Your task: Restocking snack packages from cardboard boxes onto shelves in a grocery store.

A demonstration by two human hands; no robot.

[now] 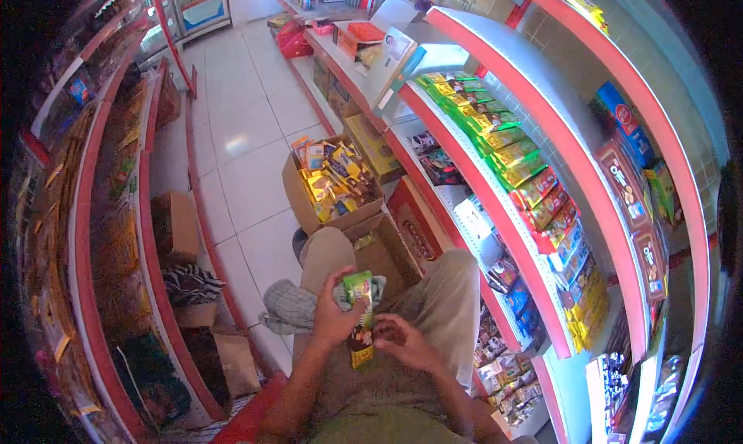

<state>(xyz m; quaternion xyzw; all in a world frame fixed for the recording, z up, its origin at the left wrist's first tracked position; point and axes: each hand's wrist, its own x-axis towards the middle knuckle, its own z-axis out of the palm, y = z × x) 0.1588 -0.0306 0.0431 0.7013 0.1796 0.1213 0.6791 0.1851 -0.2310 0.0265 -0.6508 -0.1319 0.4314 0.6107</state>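
My left hand (pixel 336 315) is shut on a green snack packet (pixel 358 283), held upright above my lap with the thumb across its front. Below the thumb, the lower part is dark brown with a yellow end (pixel 362 357); I cannot tell whether this is one packet or two. Close against its right edge, my right hand (pixel 405 341) has curled fingers, and whether they grip it is unclear. A checked grey-green cloth (pixel 290 306) lies by my left wrist. Between my knees stands an open cardboard box (pixel 397 241), its inside partly hidden by my legs.
Beyond my knees, a cardboard box (pixel 298 195) is heaped with yellow packets. Red-edged shelves (pixel 482 154) at right hold rows of green, red and yellow packets. More shelves (pixel 87 223) curve along the left. A tiled floor (pixel 238 136) runs towards a glass-door cooler (pixel 200 6).
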